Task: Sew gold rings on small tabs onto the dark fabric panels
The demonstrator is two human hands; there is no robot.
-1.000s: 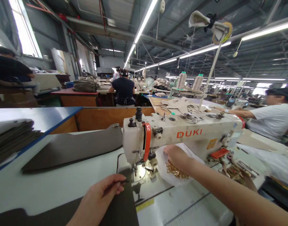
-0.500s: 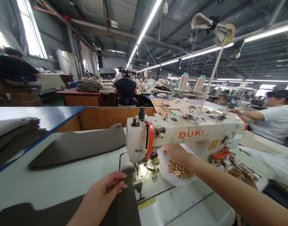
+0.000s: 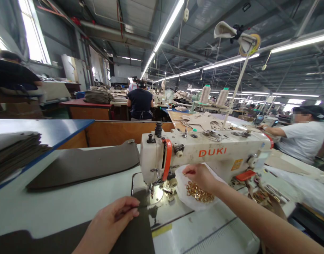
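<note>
My left hand point(image 3: 111, 218) rests on a dark olive fabric panel point(image 3: 137, 233), with thumb and fingers pinched at its upper edge, just left of the needle area. The white DUKI sewing machine point(image 3: 193, 151) stands in front of me. Reaching under its arm, my right hand point(image 3: 201, 176) is over a white plastic bag point(image 3: 181, 197) that holds many gold metal rings point(image 3: 200, 193). Its fingertips are pinched together, and a small gold ring glints at them; its exact shape is hard to make out.
Another dark panel point(image 3: 85, 164) lies behind on the pale table, with a stack of dark pieces point(image 3: 16, 153) on the left. Thread cones point(image 3: 205, 94) stand behind the machine. A person in a white shirt point(image 3: 305, 139) sits at right; other workers are further back.
My right hand has turned and lifted slightly at the bag, and its pinched fingertips now show. My left hand stays on the panel. The whole view has shifted a little.
</note>
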